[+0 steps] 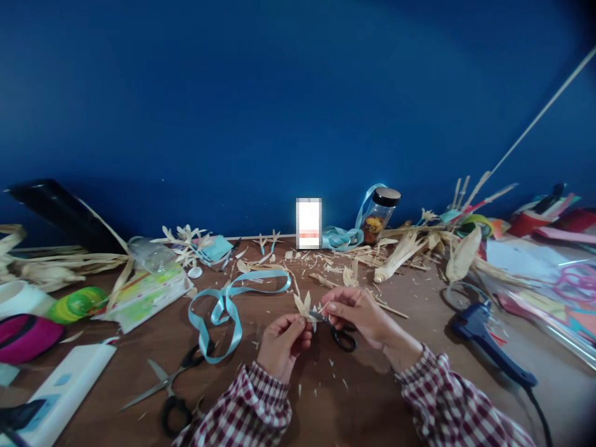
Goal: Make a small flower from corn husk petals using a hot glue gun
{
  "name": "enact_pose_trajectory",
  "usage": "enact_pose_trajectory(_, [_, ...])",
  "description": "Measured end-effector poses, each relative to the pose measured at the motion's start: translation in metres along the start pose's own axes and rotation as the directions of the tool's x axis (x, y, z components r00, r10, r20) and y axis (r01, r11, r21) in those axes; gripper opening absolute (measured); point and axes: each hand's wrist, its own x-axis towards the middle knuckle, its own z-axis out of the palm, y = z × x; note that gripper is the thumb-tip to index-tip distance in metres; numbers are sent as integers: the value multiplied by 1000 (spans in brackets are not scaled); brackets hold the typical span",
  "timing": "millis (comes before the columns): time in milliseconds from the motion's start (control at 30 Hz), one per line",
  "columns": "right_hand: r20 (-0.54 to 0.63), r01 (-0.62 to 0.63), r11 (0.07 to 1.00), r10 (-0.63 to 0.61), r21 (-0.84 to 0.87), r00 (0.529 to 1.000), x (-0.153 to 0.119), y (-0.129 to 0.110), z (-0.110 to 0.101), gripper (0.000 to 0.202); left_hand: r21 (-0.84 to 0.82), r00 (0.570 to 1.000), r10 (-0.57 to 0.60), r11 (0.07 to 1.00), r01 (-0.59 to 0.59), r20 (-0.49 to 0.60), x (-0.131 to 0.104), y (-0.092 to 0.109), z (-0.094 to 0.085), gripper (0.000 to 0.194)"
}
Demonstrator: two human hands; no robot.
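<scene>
Pale husk petals (303, 305) pinched in left fingers (294, 329), right fingers (339, 309) closed beside scissors (317, 316), white rectangle (308, 218) blurred unreadable

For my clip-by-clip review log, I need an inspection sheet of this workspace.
Surface: brown tabletop, strewn with pale scraps.
Job's things: pale petalled piece at the fingertips; dark-handled scissors by the right hand, whether held unclear.
Clutter: open scissors and looped blue ribbon at left; dried husks and lidded jar toward the back.
Hands: left hand pinches the petalled piece; right hand close beside it, fingers bent, grip unclear.
Cables: black cord from the blue glue gun at right; dark plug on the white power strip at left.
Surroundings: blue wall behind; other people, nothing seen.
</scene>
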Motion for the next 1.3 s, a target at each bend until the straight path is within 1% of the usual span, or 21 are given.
enact_pose_trajectory(100, [-19,-1,1000,1,-19,1000,0,1,-3,25,11,1000,-3,1000,3,-9,0,0,1,30])
enact_pose_trajectory(200, [3,30,997,-30,-74,1000,0,3,-5,23,14,1000,-7,1000,7,-17,-1,0,2,29])
enact_pose_trajectory(267, [34,73,987,-69,-140,997,0,6,-5,21,12,1000,-8,1000,8,-19,-2,1,3,30])
enact_pose_trajectory(333, [72,155,957,-142,-244,987,-1,7,-3,19,16,1000,-8,1000,8,-24,-3,1,3,31])
enact_pose_trajectory(400, [100,257,891,-237,-375,966,-2,7,1,17,25,1000,0,1000,0,-29,-4,1,3,32])
enact_pose_trajectory(500, [119,369,752,-366,-547,923,-4,6,9,17,76,1000,20,997,-18,-24,-4,-2,2,32])
enact_pose_trajectory(567, [141,420,674,-429,-607,892,-5,4,12,17,130,1000,27,991,-25,-12,-4,-5,2,30])
enact_pose_trajectory(633, [165,451,618,-463,-644,871,-5,2,13,17,174,999,33,984,-33,3,-5,-7,2,28])
enact_pose_trajectory(700, [168,448,590,-467,-671,868,-5,0,11,15,197,999,39,980,-41,13,-5,-9,2,25])
enact_pose_trajectory(767, [162,430,585,-454,-688,876,-4,-1,10,13,213,999,42,976,-45,17,-4,-9,2,24])
enact_pose_trajectory(833, [166,422,591,-438,-687,883,-3,-1,8,13,235,999,41,971,-46,25,-4,-10,1,22])
enact_pose_trajectory(1000, [224,448,617,-408,-647,885,-3,0,5,13,258,997,44,965,-57,56,-4,-10,0,21])
enact_pose_trajectory(1167, [236,438,616,-385,-655,892,-3,-1,4,14,177,998,-60,983,55,19,-5,-1,1,25])
enact_pose_trajectory(1300, [246,474,589,-428,-654,870,-2,1,6,12,148,996,-86,986,81,30,-5,1,2,30])
